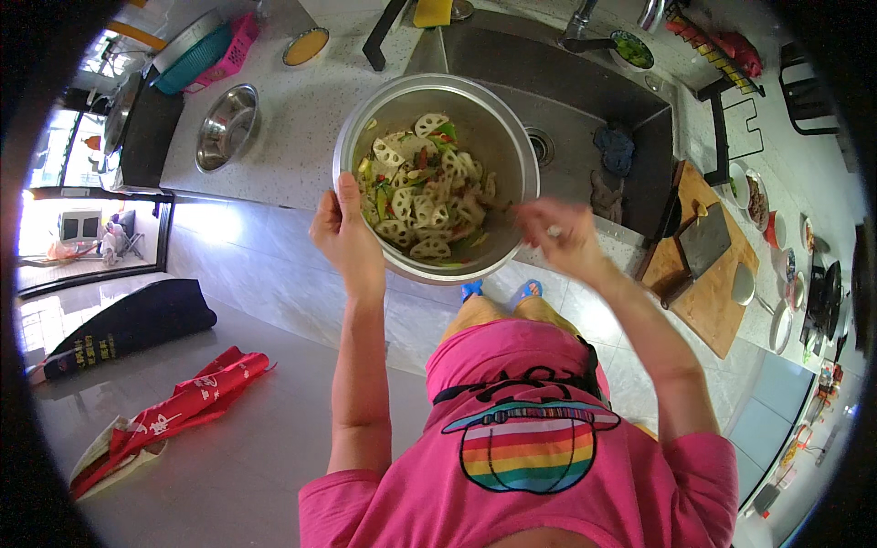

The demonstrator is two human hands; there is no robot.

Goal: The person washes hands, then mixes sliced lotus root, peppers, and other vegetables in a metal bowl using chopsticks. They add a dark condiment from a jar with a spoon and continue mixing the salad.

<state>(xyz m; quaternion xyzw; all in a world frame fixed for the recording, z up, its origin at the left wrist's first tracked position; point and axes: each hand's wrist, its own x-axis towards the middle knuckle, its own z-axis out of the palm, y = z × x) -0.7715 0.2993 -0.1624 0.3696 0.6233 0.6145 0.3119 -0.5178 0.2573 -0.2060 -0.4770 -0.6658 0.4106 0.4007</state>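
My left hand grips the left rim of a large metal bowl, with the thumb over the edge. Sliced lotus root with green and red pepper pieces lies in the bowl. My right hand is blurred at the bowl's lower right rim, its fingers bent; whether it holds something cannot be told. The bowl is tilted toward me, in front of the counter and partly over the sink.
A smaller steel bowl and a dish of yellow food stand on the left counter. At right, a cleaver lies on a wooden cutting board. Blue cloth lies in the sink. Red fabric rests on the grey surface at left.
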